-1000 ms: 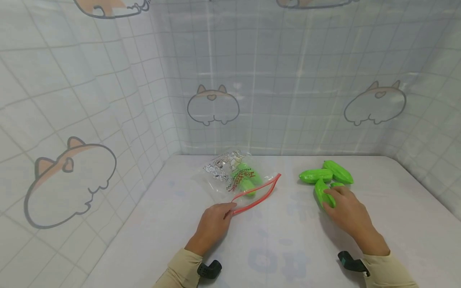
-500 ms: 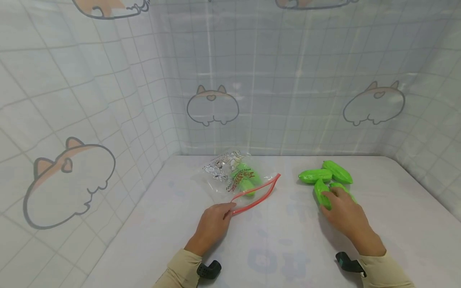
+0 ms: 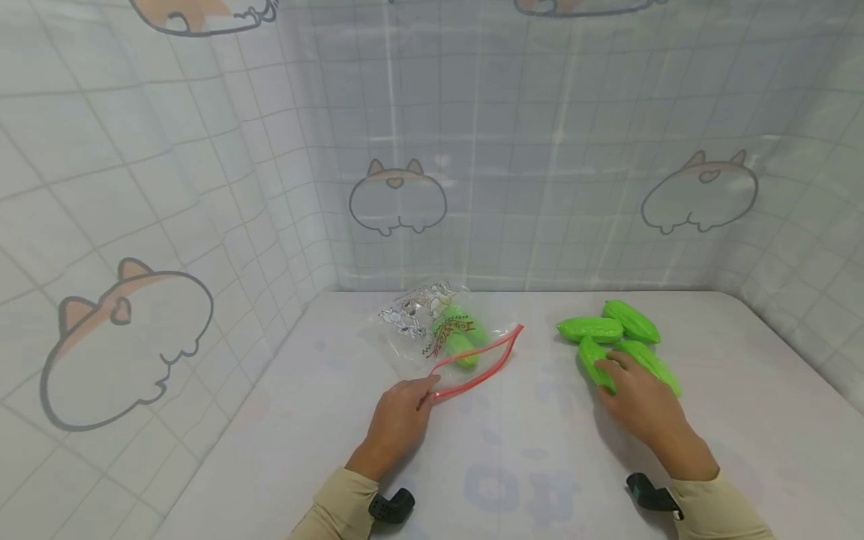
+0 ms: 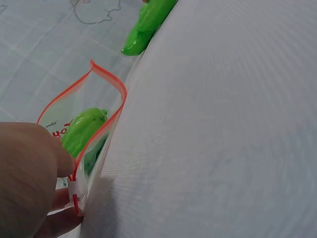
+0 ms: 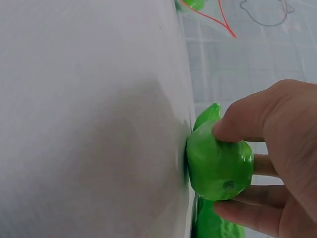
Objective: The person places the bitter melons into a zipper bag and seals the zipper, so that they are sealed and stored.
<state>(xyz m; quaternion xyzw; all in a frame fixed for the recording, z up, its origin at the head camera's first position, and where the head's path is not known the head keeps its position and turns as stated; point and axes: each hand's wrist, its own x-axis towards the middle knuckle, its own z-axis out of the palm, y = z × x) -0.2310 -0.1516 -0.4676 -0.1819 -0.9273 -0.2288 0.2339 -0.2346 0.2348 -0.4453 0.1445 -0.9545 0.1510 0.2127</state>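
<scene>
My left hand (image 3: 400, 420) pinches the red-edged mouth of a clear zip bag (image 3: 403, 352). The bag lies on the table with cartoon print on it, its mouth gaping, as the left wrist view shows. Inside are green vegetables (image 4: 85, 130), glossy and ridged like toy bitter melons. To the right, my right hand (image 3: 641, 405) grips a bitter melon (image 3: 591, 361) between thumb and fingers; the right wrist view shows this bitter melon (image 5: 215, 166) end-on, low at the table surface. Another bitter melon (image 3: 651, 363) lies just beside the hand, partly covered by it.
Two more bitter melons, one lying sideways (image 3: 590, 330) and one slanted (image 3: 631, 321), sit behind the right hand. The white table (image 3: 513, 465) is backed by a grid-patterned curtain (image 3: 540, 187) on several sides.
My right hand has shifted slightly left with the gripped bitter melon, separating it from the one at its right, which shows more now. The left hand and the bag have hardly moved.
</scene>
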